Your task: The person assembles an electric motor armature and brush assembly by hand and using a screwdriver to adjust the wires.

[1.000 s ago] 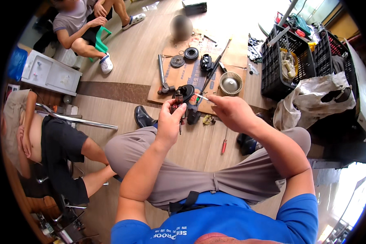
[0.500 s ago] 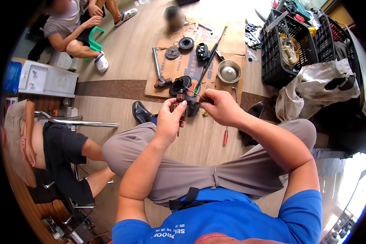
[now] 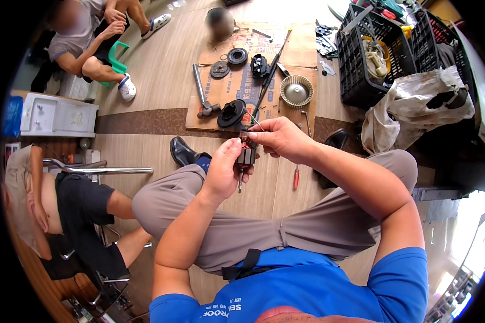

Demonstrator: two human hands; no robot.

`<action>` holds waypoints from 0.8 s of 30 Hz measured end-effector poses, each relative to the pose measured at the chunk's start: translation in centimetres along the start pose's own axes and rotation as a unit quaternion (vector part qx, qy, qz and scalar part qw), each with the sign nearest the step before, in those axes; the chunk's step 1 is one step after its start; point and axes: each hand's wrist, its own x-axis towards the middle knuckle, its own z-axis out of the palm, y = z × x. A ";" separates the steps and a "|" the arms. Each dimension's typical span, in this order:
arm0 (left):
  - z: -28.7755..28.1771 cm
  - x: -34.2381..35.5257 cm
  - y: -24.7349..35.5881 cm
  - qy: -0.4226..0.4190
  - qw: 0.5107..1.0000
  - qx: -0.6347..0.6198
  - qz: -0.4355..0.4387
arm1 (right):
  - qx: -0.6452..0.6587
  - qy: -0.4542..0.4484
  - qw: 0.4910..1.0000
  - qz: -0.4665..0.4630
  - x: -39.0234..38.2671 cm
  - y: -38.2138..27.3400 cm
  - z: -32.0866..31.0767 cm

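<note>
Closing in, the right hand (image 3: pixel 283 141) has brought its fingers, together on a thin metal rod (image 3: pixel 255 120), to the motor armature's (image 3: pixel 246 156) upper end; the left hand's (image 3: pixel 223 166) fingers clamp the armature just below, so both now work one part.

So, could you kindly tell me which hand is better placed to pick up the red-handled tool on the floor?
Probably the right hand: it is nearer the red-handled tool, while the left hand grips the dark motor part. The right hand would first need to free itself of the thin rod, though.
</note>
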 end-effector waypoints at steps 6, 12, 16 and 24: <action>-0.3 -0.2 0.0 -0.003 1.000 -0.008 -0.016 | -0.028 0.001 1.000 -0.011 -0.1 -0.4 0.3; -0.6 -0.1 0.3 -0.015 0.998 -0.045 -0.049 | -0.072 0.004 0.997 -0.031 0.0 -0.4 0.3; -0.8 0.0 0.1 -0.006 0.995 -0.077 -0.060 | -0.094 0.007 0.995 -0.034 0.1 -0.2 0.2; -1.4 0.4 0.0 0.018 0.992 -0.113 -0.055 | -0.222 0.099 0.963 -0.117 -0.6 -0.2 0.7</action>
